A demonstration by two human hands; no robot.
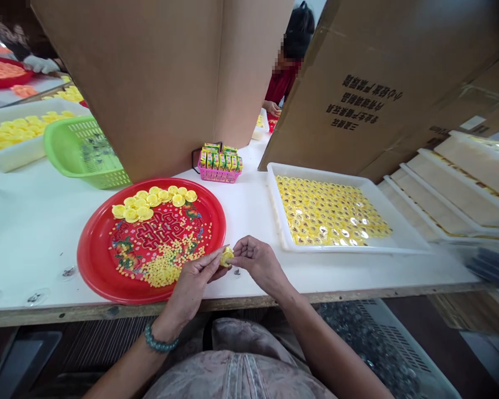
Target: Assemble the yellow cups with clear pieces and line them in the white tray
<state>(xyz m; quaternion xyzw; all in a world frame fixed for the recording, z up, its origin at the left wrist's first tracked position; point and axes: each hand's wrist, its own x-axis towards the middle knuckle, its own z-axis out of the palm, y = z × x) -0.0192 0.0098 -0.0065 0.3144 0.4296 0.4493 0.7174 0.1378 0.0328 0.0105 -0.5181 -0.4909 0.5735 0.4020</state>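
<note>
Between both hands, just off the right rim of the red tray (92, 244), is a small yellow plastic cup (227, 255). My left hand (195, 280) grips it from the left, fingers closed round it. The thumb and forefinger of my right hand (258, 263) pinch at its open side; whether they hold a tiny piece there is hidden. On the tray lie more yellow cups (141, 205) along the far side and a spread of tiny yellow pieces (166, 266) nearer me. A small clear disc with a dark print (237, 272) lies on the table below my right fingers.
At right, a white tray (283, 221) holds rows of yellow pieces, with stacked trays (449, 188) beyond. A green basket (62, 144), a pink basket of small boxes (220, 175) and tall cardboard sheets (170, 83) stand behind. Co-workers (289, 66) sit past the cardboard.
</note>
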